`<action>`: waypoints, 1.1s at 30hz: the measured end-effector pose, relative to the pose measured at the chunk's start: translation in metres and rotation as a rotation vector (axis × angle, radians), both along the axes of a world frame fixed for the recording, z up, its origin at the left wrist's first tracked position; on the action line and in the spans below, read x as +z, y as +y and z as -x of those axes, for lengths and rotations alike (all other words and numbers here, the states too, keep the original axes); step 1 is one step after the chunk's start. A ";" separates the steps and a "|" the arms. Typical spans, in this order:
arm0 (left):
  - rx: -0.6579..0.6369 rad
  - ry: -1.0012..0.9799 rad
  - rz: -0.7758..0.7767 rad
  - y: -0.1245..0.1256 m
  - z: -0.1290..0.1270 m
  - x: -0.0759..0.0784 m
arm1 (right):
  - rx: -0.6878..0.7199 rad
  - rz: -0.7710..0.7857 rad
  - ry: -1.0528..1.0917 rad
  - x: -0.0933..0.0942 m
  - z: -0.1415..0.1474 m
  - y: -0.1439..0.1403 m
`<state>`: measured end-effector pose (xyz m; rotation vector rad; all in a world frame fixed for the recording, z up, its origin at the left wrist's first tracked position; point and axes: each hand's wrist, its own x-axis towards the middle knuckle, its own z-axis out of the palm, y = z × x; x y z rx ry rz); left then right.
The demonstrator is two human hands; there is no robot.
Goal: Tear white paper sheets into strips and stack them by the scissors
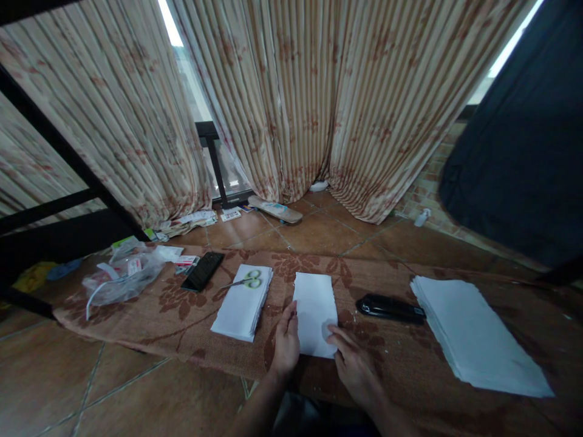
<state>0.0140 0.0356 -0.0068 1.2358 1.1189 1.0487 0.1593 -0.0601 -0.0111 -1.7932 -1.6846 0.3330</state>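
Observation:
In front of me is a small rectangular stack of white paper [314, 306] with slightly ragged edges. My left hand [286, 340] is closed at its left edge, fingers along the side. At the lower right edge, my right hand [353, 361] has its fingers bent onto the paper, the fingertips on the top surface. A second small paper stack [234, 315] lies to the left, and scissors [250, 279] with green-and-white handles rest on top of it. To the right sits a black stapler-like tool [390, 308], beside a larger stack of white sheets [483, 340].
A brown patterned cloth [159, 321] covers the low surface. On its left are a black phone [203, 271], small packets [186, 261] and a clear plastic bag [122, 279]. Beyond, on the tiled floor, lie a skateboard [276, 210] and a spray bottle [422, 217] before long curtains [291, 91].

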 end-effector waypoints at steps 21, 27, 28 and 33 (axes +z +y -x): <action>0.021 0.141 -0.121 0.000 0.001 -0.012 | 0.016 -0.008 -0.159 0.002 0.000 0.001; 0.060 0.627 -0.299 -0.001 0.003 0.009 | 0.004 0.030 -0.111 -0.001 -0.001 0.001; 0.033 0.725 -0.310 0.000 0.001 0.015 | 0.010 0.031 -0.105 -0.001 -0.001 0.001; -0.060 0.912 -0.128 0.014 -0.013 0.039 | 0.000 0.018 -0.078 -0.001 -0.001 0.002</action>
